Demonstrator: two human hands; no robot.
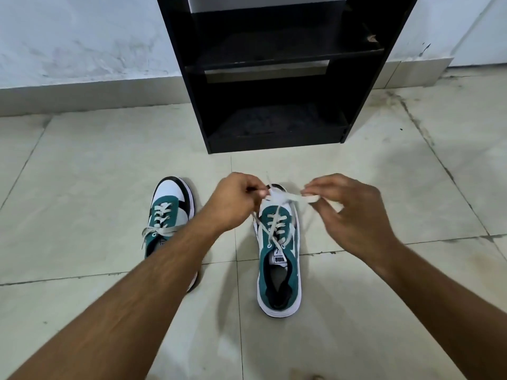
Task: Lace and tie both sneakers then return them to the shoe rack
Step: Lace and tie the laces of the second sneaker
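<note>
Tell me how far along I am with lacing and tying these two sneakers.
Roughly halfway. The left sneaker looks laced and tied, its bow lying across the tongue. The right sneaker is laced, and your left hand and right hand each pinch an end of its lace above the toe, so that knot is underway. Both shoes sit on the floor; the black shoe rack ahead holds neither.

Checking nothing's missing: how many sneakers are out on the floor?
2. One sneaker lies on the left, partly behind the left forearm; the other sneaker lies in the middle, below both hands. None on the rack.
</note>
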